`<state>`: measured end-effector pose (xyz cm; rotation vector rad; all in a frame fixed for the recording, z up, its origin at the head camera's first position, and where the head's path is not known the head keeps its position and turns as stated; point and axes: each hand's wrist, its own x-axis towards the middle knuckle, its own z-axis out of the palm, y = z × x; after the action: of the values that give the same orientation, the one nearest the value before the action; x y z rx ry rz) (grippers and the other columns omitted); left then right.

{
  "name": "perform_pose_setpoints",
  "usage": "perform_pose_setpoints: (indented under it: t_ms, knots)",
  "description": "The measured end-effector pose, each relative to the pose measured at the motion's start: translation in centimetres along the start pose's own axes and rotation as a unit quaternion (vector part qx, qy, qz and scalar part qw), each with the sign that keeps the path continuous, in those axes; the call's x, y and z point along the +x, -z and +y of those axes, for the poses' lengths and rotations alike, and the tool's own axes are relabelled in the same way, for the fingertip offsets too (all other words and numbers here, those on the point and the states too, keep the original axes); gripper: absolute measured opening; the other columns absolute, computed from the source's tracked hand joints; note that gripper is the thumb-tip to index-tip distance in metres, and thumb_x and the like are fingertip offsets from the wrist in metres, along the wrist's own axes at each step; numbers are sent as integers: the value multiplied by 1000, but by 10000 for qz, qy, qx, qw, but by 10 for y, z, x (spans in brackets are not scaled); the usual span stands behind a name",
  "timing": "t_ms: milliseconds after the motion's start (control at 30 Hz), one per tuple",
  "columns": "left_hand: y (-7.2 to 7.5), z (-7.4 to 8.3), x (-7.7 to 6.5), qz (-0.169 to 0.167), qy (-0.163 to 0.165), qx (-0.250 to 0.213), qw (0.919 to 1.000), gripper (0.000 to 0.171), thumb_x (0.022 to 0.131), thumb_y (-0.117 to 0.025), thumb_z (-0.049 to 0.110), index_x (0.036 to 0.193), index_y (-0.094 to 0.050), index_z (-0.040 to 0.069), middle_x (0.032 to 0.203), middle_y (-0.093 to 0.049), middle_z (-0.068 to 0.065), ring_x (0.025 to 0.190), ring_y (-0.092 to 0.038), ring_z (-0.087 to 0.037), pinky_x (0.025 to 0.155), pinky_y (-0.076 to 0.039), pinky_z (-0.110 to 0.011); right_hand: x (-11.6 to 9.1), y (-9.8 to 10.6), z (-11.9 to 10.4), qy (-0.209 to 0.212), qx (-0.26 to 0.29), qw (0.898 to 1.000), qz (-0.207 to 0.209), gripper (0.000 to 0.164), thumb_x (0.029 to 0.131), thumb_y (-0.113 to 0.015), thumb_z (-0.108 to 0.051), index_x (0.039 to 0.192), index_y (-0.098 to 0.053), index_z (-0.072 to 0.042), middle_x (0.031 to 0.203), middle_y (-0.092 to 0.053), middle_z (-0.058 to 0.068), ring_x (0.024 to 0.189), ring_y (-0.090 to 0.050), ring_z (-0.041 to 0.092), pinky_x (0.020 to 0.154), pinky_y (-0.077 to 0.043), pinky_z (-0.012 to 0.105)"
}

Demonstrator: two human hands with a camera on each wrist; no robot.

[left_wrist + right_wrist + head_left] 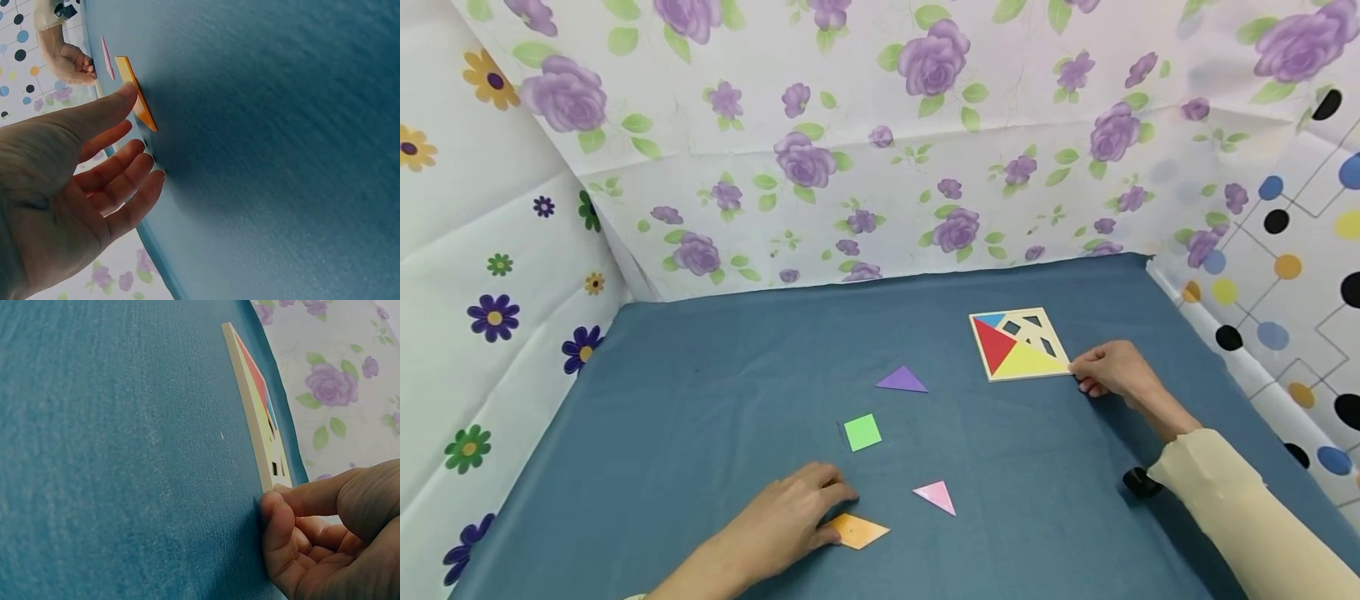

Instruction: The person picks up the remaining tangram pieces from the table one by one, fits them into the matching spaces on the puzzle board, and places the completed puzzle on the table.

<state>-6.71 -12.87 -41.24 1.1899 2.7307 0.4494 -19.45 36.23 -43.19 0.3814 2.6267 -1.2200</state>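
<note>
Beside the orange parallelogram (865, 532), my left hand (786, 523) hovers low with its fingers loosely spread. In the left wrist view the thumb tip overlaps that piece, and the other fingers curve gently with nothing between them. A square wooden tangram board (1017, 314) lies at the back right. My right hand (1118, 369) pinches its near right corner between thumb and index finger. Set in the board are a red triangle (991, 344), a yellow triangle (1027, 362) and a small blue piece (989, 319); dark cutouts show beside them.
On the blue cloth (737, 375) lie a purple triangle (903, 381), a green square (862, 432) and a pink triangle (938, 497). A small black object (1141, 483) shows at the right sleeve. Flowered sheeting (880, 192) rises behind the table, and patterned sheets flank both sides.
</note>
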Motion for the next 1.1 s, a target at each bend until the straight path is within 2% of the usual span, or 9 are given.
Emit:
perform_pose_setpoints:
  t_ms: [400,800,1100]
  knots:
    - [-3,2,2,-157,14,67,9999,33,87,-85,22,118,-75,17,115,-62,5,106,-58,-14,79,-56,-30,0,0,-2,-74,53,10000,-32,31,100,-67,-12,114,-70,15,72,-68,5,62,-64,15,58,-57,30]
    - [-1,4,7,-406,-29,-37,9992,31,85,-87,19,114,-74,19,107,-62,7,97,-58,-9,77,-55,-29,-1,1,0,-45,31,10000,-46,31,101,-67,-13,114,-70,14,71,-68,5,62,-64,15,58,-57,30]
    - [-1,4,10,-342,-235,1,9991,33,84,-88,14,110,-70,19,106,-61,9,97,-58,-7,80,-55,-30,0,1,1,-42,62,10000,-32,31,101,-67,-13,114,-70,14,72,-68,5,62,-63,15,57,-57,30]
